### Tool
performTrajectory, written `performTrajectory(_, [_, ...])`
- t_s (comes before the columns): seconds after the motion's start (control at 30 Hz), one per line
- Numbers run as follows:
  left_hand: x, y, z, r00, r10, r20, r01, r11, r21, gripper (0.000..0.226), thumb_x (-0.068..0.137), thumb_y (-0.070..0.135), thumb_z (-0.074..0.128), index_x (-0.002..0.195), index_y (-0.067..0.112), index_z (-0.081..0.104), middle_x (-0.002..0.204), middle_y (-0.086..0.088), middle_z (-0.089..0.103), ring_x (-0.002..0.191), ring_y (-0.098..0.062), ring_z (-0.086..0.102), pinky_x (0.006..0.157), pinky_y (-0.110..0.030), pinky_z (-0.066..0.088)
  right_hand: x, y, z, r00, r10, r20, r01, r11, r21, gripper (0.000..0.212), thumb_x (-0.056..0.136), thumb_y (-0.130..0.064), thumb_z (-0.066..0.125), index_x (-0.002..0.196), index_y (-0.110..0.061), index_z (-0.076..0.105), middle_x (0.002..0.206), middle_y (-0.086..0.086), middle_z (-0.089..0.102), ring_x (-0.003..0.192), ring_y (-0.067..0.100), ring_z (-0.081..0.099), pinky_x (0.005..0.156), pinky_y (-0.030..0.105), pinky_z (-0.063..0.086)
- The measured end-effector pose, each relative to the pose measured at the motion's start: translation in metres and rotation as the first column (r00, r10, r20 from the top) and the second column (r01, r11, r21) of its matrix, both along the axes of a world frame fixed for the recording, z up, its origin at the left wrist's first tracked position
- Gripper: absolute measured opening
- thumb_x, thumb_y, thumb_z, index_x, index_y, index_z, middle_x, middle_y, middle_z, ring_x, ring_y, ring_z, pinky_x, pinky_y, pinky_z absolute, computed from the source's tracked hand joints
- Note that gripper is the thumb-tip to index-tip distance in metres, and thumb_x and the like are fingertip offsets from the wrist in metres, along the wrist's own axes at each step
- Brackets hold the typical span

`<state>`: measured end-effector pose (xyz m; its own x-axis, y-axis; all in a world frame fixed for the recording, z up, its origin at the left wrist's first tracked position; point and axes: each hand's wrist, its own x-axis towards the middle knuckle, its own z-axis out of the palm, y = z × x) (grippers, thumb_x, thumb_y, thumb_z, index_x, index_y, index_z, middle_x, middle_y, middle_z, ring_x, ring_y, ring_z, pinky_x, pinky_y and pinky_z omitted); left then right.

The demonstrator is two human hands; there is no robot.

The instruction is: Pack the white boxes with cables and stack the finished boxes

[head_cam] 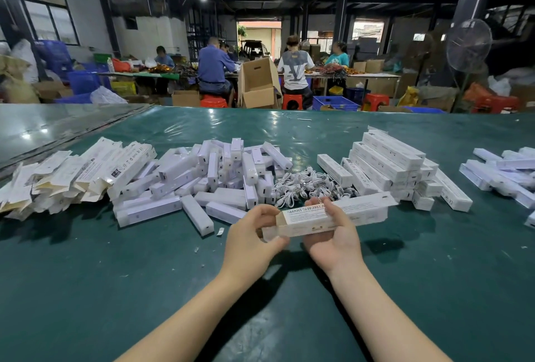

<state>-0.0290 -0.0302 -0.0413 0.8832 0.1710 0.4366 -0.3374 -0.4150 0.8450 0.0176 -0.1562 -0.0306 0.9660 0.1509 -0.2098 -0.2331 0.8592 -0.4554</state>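
I hold a long white printed box (356,212) level above the green table (115,274). My right hand (333,234) grips its middle from below, thumb on top. My left hand (252,237) pinches the open flap end on the left. The flap at the right end stands open too. Just behind the box lies a heap of white coiled cables (301,185). A stack of finished boxes (390,164) stands to the right of the cables.
A loose pile of white plastic-wrapped units (217,176) lies centre-left, with flat unfolded cartons (66,176) at far left. More white boxes (503,173) lie at the right edge. Several people work at tables beyond the far edge.
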Motion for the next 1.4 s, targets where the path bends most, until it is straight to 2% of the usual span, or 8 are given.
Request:
performTrajectory(0.17, [-0.002, 0.002, 0.0, 0.998, -0.053, 0.026, 0.05, 0.995, 0.087, 0.04, 0.067, -0.002, 0.072, 0.079, 0.034, 0.058, 0.083, 0.018, 0.066, 0.081, 0.002, 0.059, 0.076, -0.014, 0.046, -0.001, -0.001, 0.002, 0.99, -0.075, -0.116, 0.087, 0.991, 0.104, 0.017, 0.084, -0.011, 0.059, 0.07, -0.01, 0.051, 0.046, 0.002, 0.058, 0.054, 0.019, 0.058, 0.072, 0.034, 0.048])
performTrajectory(0.4, [0.001, -0.001, 0.002, 0.984, -0.158, -0.085, 0.128, 0.949, -0.288, 0.028, 0.074, -0.007, 0.069, 0.072, 0.02, 0.067, 0.064, 0.009, 0.069, 0.054, -0.004, 0.058, 0.054, -0.017, 0.05, -0.002, -0.004, 0.003, 0.999, -0.035, -0.037, 0.042, 0.978, 0.204, 0.007, 0.084, -0.004, 0.049, 0.076, -0.005, 0.049, 0.049, 0.008, 0.056, 0.042, 0.021, 0.06, 0.062, 0.039, 0.053])
performTrajectory(0.5, [0.006, 0.0, 0.001, 0.994, -0.079, -0.07, 0.042, 0.904, -0.425, 0.026, 0.076, -0.011, 0.065, 0.069, 0.015, 0.064, 0.061, 0.006, 0.067, 0.054, -0.004, 0.06, 0.057, -0.02, 0.055, -0.002, -0.001, 0.003, 0.996, 0.067, 0.066, -0.07, 0.997, 0.044, 0.011, 0.075, -0.018, 0.06, 0.073, -0.007, 0.06, 0.063, 0.008, 0.064, 0.059, 0.021, 0.065, 0.068, 0.039, 0.053])
performTrajectory(0.6, [0.01, 0.007, 0.002, 0.999, 0.017, -0.03, -0.03, 0.861, -0.508, 0.027, 0.08, -0.013, 0.058, 0.069, 0.013, 0.06, 0.057, 0.006, 0.064, 0.051, -0.002, 0.057, 0.056, -0.016, 0.053, -0.005, 0.003, 0.002, 0.957, 0.252, 0.144, -0.216, 0.95, -0.228, 0.039, 0.072, -0.04, 0.056, 0.097, -0.01, 0.061, 0.087, 0.011, 0.071, 0.082, 0.024, 0.065, 0.067, 0.034, 0.056])
performTrajectory(0.87, [0.008, 0.009, 0.009, 1.0, -0.014, 0.019, 0.022, 0.87, -0.493, 0.033, 0.074, -0.006, 0.066, 0.056, 0.021, 0.063, 0.067, -0.001, 0.058, 0.069, -0.019, 0.043, 0.068, -0.034, 0.036, -0.004, 0.001, -0.001, 0.95, 0.276, 0.144, -0.26, 0.958, -0.124, 0.041, 0.066, -0.029, 0.064, 0.093, 0.001, 0.062, 0.086, 0.019, 0.071, 0.073, 0.026, 0.071, 0.062, 0.033, 0.059])
performTrajectory(1.03, [0.005, 0.013, 0.014, 0.998, 0.063, 0.031, -0.052, 0.957, -0.284, 0.03, 0.082, -0.005, 0.06, 0.076, 0.024, 0.064, 0.081, -0.009, 0.056, 0.066, -0.016, 0.051, 0.069, -0.034, 0.049, -0.005, 0.001, -0.001, 0.939, 0.272, 0.21, -0.252, 0.96, -0.117, 0.064, 0.017, -0.018, 0.096, 0.073, -0.003, 0.069, 0.087, 0.024, 0.069, 0.077, 0.031, 0.07, 0.06, 0.037, 0.058])
performTrajectory(1.17, [0.005, 0.016, 0.017, 0.995, -0.102, 0.008, 0.092, 0.865, -0.494, 0.037, 0.083, -0.005, 0.059, 0.098, 0.028, 0.058, 0.069, 0.005, 0.061, 0.065, -0.011, 0.057, 0.064, -0.024, 0.05, -0.001, -0.002, -0.001, 0.933, 0.25, 0.259, -0.238, 0.968, -0.074, 0.062, 0.015, -0.017, 0.096, 0.071, -0.006, 0.073, 0.085, 0.019, 0.071, 0.077, 0.028, 0.071, 0.064, 0.038, 0.059])
performTrajectory(1.4, [0.006, 0.013, 0.014, 0.99, -0.126, -0.059, 0.071, 0.822, -0.565, 0.026, 0.08, -0.001, 0.063, 0.062, 0.018, 0.063, 0.059, 0.006, 0.063, 0.057, -0.011, 0.054, 0.068, -0.03, 0.043, -0.002, -0.005, -0.001, 0.9, 0.274, 0.339, -0.257, 0.962, -0.094, 0.054, 0.022, -0.022, 0.097, 0.07, -0.012, 0.074, 0.085, 0.015, 0.072, 0.081, 0.024, 0.071, 0.068, 0.033, 0.058])
